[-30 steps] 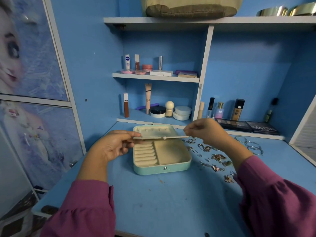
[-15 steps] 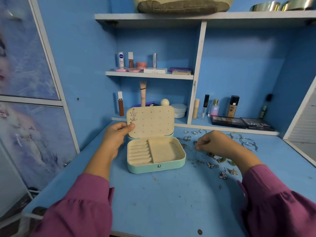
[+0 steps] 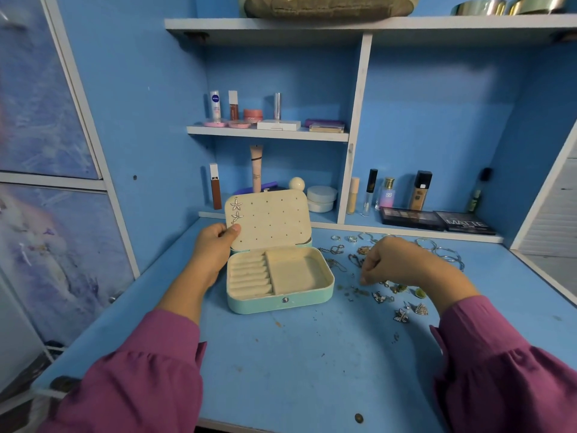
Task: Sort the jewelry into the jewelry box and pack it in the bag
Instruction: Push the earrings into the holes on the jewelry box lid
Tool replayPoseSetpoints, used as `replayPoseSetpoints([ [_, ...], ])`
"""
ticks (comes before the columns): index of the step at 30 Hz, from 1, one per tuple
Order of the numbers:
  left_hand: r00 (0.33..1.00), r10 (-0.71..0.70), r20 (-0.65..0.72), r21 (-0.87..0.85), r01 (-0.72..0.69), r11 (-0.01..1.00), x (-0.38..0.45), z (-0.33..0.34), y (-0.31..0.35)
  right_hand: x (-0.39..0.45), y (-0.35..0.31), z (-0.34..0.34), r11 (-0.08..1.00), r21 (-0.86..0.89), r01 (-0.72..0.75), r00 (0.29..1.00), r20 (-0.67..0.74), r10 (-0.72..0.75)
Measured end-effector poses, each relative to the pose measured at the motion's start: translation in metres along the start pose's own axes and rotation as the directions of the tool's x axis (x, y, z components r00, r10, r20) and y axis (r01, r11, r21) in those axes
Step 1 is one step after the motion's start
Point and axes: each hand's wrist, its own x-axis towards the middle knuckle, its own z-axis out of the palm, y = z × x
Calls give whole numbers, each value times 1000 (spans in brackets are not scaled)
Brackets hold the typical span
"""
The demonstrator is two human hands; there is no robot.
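Observation:
A mint jewelry box (image 3: 281, 303) lies open on the blue desk, with ring rolls on the left and a bare cream compartment on the right. Its cream earring panel (image 3: 271, 220) stands upright, and two starfish earrings (image 3: 236, 204) are pinned at its top left. My left hand (image 3: 212, 248) grips the panel's lower left corner, thumb on the front. My right hand (image 3: 396, 260) hovers right of the box with curled fingers, pinching a tiny piece on the desk among the loose earrings (image 3: 379, 297). Rings (image 3: 352, 239) and chains lie behind that hand.
Silver bangles (image 3: 443, 251) lie at the right rear of the desk. Makeup palettes (image 3: 412, 217), bottles and jars fill the shelves behind the box. An olive bag (image 3: 324, 6) sits on the top shelf. The desk (image 3: 281, 370) has a bare blue stretch in front.
The earring panel went from lying flat between both hands to standing upright in my left hand. My right hand let go of it and dropped to the loose jewelry.

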Motion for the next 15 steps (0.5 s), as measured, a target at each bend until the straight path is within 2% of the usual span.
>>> replayPoseSetpoints([
  [4, 999, 32, -6, 28, -32, 999, 0, 2, -1, 0, -3, 3, 1000, 17, 12, 1000, -6, -12],
  [9, 1000, -6, 6, -9, 6, 1000, 1, -4, 1, 1, -2, 3, 999, 38, 24, 1000, 4, -24],
  [12, 997, -29, 69, -34, 31, 999, 0, -13, 3, -1, -2, 2, 999, 33, 44, 999, 12, -44],
  [15, 989, -58, 137, 14, 57, 998, 5, -24, 2, -1, -2, 3, 996, 50, 71, 997, -43, -69],
])
